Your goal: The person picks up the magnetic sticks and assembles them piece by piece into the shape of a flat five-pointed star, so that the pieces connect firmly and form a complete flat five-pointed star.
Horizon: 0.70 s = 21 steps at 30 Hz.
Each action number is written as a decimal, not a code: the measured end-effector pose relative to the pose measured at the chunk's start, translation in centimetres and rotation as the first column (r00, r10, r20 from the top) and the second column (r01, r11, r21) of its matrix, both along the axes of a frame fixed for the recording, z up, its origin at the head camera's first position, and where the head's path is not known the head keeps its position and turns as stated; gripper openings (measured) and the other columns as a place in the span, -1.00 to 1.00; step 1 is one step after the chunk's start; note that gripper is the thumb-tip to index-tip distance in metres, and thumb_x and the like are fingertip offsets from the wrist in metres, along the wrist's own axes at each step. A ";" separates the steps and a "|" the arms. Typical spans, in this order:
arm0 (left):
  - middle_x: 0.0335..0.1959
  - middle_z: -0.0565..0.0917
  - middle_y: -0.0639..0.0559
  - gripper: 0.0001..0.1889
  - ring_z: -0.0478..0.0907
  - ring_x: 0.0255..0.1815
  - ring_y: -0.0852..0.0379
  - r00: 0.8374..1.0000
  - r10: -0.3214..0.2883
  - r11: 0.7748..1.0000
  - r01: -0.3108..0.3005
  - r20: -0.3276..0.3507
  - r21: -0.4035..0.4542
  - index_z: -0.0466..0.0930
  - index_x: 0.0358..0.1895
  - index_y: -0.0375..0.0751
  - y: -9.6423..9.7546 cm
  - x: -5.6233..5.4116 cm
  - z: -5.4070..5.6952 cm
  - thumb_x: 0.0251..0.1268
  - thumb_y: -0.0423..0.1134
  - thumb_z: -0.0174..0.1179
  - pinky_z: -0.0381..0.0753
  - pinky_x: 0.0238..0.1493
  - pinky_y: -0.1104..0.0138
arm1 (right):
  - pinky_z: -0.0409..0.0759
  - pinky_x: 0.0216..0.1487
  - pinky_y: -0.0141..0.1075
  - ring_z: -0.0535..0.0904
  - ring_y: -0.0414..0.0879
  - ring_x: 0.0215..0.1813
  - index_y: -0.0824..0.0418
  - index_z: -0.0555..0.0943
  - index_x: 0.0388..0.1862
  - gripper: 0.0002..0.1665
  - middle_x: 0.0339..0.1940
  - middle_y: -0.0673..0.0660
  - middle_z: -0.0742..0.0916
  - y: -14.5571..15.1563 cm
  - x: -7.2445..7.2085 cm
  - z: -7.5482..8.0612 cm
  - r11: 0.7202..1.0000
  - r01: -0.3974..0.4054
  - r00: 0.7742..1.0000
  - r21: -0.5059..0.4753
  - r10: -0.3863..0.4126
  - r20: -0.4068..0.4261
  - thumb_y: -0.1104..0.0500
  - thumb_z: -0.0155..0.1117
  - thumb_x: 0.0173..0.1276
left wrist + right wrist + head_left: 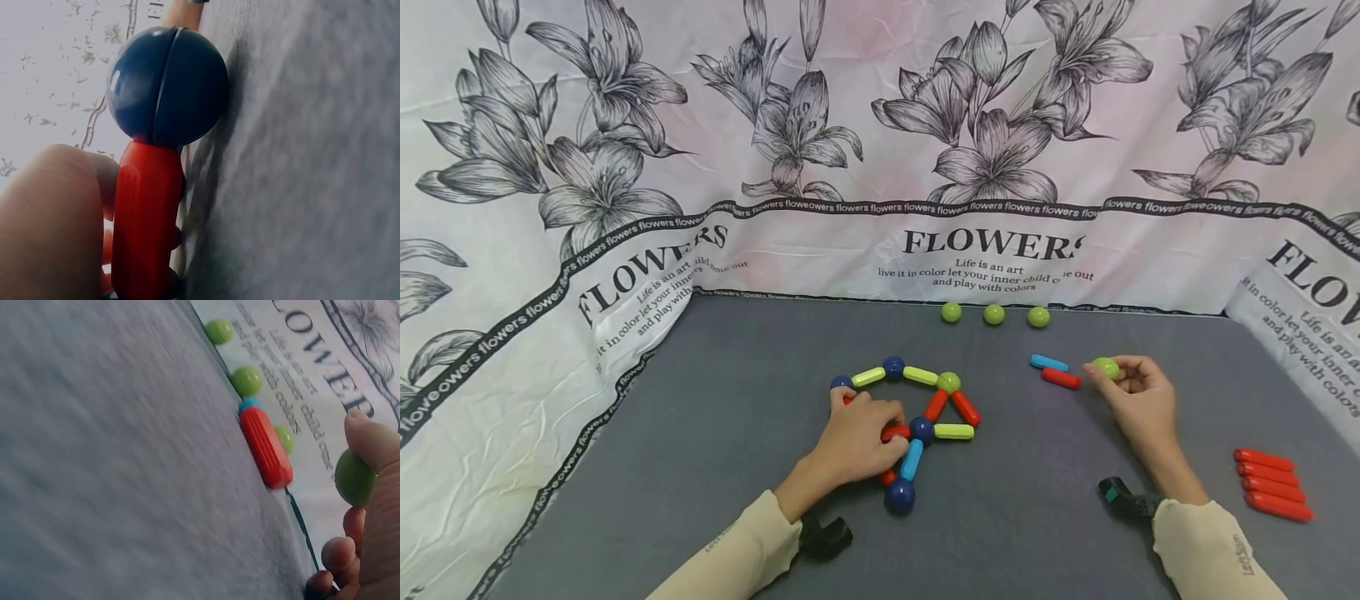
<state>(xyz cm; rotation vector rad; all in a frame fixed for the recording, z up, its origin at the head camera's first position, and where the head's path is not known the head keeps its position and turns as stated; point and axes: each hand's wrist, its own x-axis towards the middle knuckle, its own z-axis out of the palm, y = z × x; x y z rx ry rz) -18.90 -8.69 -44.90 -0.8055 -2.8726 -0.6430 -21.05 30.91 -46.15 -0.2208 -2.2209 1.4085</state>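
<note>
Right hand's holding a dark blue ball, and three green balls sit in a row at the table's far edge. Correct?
Not quite: the head view shows the right hand holding a green ball, not a dark blue one. The three green balls do sit in that row.

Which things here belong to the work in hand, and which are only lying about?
In use:
- model, gripped by left hand
- green ball in right hand

Lying about, maybe spares:
- three green balls
- blue rod
- red rod
- four red rods

Head: above the tabletop, facing forward and down.
Left wrist: low over tabletop, blue ball close.
Right wrist: low, facing tabletop's far edge.
Green balls: in head and right wrist.
</note>
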 end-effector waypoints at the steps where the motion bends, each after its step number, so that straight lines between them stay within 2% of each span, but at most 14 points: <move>1: -0.62 0.46 0.33 -0.95 0.33 -0.38 0.20 1.000 0.009 1.000 -0.009 0.002 -0.007 0.53 -0.43 0.18 0.0 0.0 0.0 0.11 -0.09 0.08 0.09 0.21 -0.10 | 0.33 -0.55 -0.47 0.36 -0.31 -0.60 0.11 0.59 -0.11 -0.67 -0.52 -0.19 0.59 -0.3 0.1 -0.1 1.000 -0.001 1.000 0.006 0.001 -0.016 0.15 0.55 0.23; 6: -0.64 0.44 0.32 -0.94 0.33 -0.37 0.18 1.000 0.023 0.999 -0.022 0.008 -0.027 0.52 -0.44 0.19 -0.3 -0.1 0.3 0.14 -0.09 0.08 0.09 0.22 -0.12 | 0.24 -0.55 -0.46 0.27 -0.29 -0.59 0.30 0.59 -0.11 -0.63 -0.51 -0.08 0.55 -2.2 1.0 0.6 0.996 -0.037 0.993 0.083 0.046 -0.112 0.35 0.56 0.15; 11: -0.64 0.44 0.32 -0.94 0.33 -0.38 0.18 1.000 0.021 0.999 -0.021 0.013 -0.031 0.51 -0.45 0.18 -0.3 0.0 0.5 0.13 -0.09 0.08 0.09 0.21 -0.12 | 0.24 -0.52 -0.50 0.29 -0.25 -0.56 0.47 0.60 -0.15 -0.61 -0.45 0.16 0.59 -5.0 2.4 2.4 0.971 -0.130 0.953 0.200 0.178 -0.246 0.52 0.54 0.02; 14: -0.64 0.44 0.32 -0.94 0.32 -0.39 0.18 1.000 0.022 0.999 -0.022 0.010 -0.031 0.51 -0.46 0.18 -0.2 0.1 0.6 0.12 -0.09 0.09 0.10 0.20 -0.12 | 0.26 -0.49 -0.52 0.31 -0.12 -0.54 0.48 0.64 -0.17 -0.59 -0.45 0.23 0.59 -6.4 3.0 2.9 0.935 -0.206 0.912 0.289 0.290 -0.289 0.56 0.55 -0.05; 17: -0.65 0.44 0.32 -0.94 0.32 -0.40 0.18 1.000 0.022 0.999 -0.022 0.008 -0.029 0.51 -0.47 0.18 -0.2 0.1 0.6 0.12 -0.09 0.10 0.10 0.19 -0.12 | 0.30 -0.48 -0.47 0.36 -0.02 -0.52 0.42 0.68 -0.15 -0.54 -0.44 0.22 0.60 -7.5 3.3 2.9 0.879 -0.303 0.864 0.368 0.417 -0.282 0.56 0.58 -0.10; 21: -0.65 0.44 0.32 -0.94 0.32 -0.39 0.18 1.000 0.026 0.999 -0.025 0.011 -0.032 0.50 -0.47 0.18 0.0 0.2 0.7 0.13 -0.08 0.10 0.09 0.21 -0.12 | 0.35 -0.47 -0.37 0.42 -0.07 -0.50 0.24 0.73 -0.12 -0.49 -0.41 0.08 0.66 -8.2 2.9 1.0 0.793 -0.453 0.798 0.408 0.565 -0.210 0.46 0.65 -0.12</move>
